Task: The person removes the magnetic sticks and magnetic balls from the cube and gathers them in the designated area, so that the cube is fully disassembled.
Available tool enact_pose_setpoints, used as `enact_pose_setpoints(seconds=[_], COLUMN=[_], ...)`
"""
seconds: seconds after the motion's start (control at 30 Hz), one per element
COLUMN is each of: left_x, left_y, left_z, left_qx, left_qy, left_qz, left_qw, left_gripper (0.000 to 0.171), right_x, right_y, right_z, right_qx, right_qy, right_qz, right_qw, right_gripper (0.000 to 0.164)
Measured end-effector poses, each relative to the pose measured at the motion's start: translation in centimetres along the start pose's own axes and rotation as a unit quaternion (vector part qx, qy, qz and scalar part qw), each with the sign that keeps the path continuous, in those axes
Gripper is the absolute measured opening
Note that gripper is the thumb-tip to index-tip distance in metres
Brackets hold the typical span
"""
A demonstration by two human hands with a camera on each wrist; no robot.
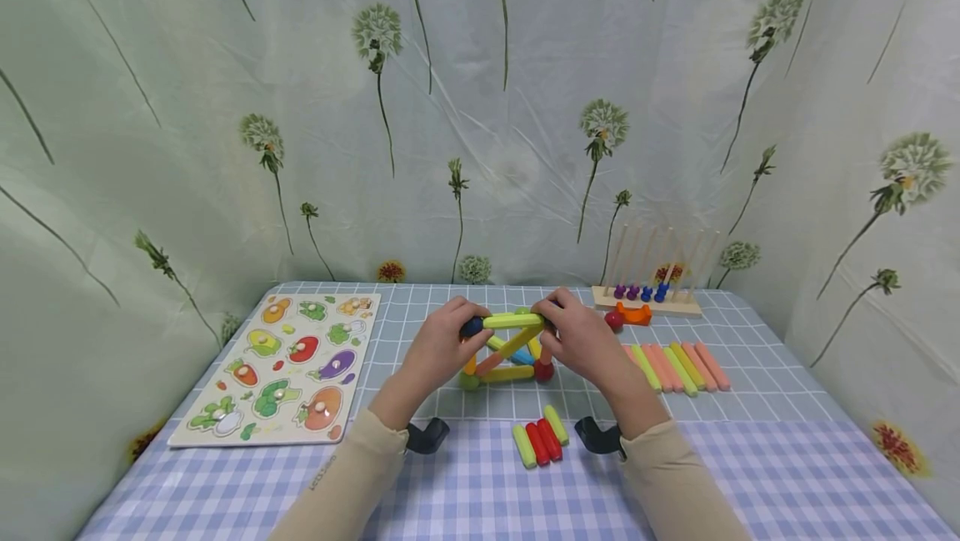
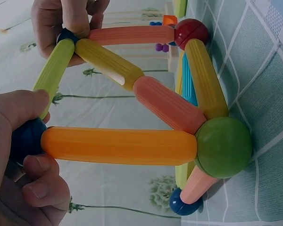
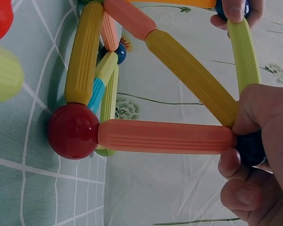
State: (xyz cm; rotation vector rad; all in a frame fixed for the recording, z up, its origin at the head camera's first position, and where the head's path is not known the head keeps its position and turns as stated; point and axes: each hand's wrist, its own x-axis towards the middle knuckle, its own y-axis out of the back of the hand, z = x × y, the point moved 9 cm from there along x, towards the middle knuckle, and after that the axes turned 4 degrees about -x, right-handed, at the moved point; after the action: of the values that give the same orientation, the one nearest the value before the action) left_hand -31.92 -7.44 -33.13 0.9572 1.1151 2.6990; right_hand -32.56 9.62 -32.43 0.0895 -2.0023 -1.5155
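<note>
Left hand (image 2: 43, 188) grips a blue ball (image 2: 28, 137), right hand (image 3: 276, 123) a dark ball (image 3: 251, 147), clear from right wrist, hardly certain from head.

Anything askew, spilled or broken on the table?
Nothing stands out. The stick-and-ball frame between the left hand and right hand shows no visible break, the loose sticks to its right lie side by side, and the puzzle board lies flat. No spill visible.

The left sleeve (image 1: 341, 478), lower left of centre in the frame, is beige with small dark lettering too tiny to read; the right sleeve (image 1: 678, 478), lower right, is beige too. Bent black mounts (image 1: 429, 436) sit beside both cuffs. Left hand (image 1: 442, 337) and right hand (image 1: 577, 337) are bare.
</note>
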Motion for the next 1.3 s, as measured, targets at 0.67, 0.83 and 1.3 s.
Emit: enact_pose_setpoints(seconds=[0.67, 0.83, 1.3], left_x=[-0.1, 0.0, 0.0], left_y=[0.1, 0.1, 0.0], left_z=[-0.4, -0.3, -0.5], left_qx=[-0.015, -0.019, -0.023], left_qy=[0.008, 0.001, 0.007], left_qz=[0.006, 0.005, 0.004], left_qw=[0.9998, 0.9998, 0.9997], left_gripper=[0.023, 0.023, 0.022], right_x=[0.2, 0.2, -1.4], right_y=[-0.5, -0.6, -0.2], right_z=[2.3, 3.6, 10.8], right_qx=[0.145, 0.237, 0.156], right_qy=[-0.042, -0.105, -0.233], right_qz=[-0.003, -0.028, 0.008], right_qw=[0.989, 0.965, 0.960], right_gripper=[0.029, 0.035, 0.041])
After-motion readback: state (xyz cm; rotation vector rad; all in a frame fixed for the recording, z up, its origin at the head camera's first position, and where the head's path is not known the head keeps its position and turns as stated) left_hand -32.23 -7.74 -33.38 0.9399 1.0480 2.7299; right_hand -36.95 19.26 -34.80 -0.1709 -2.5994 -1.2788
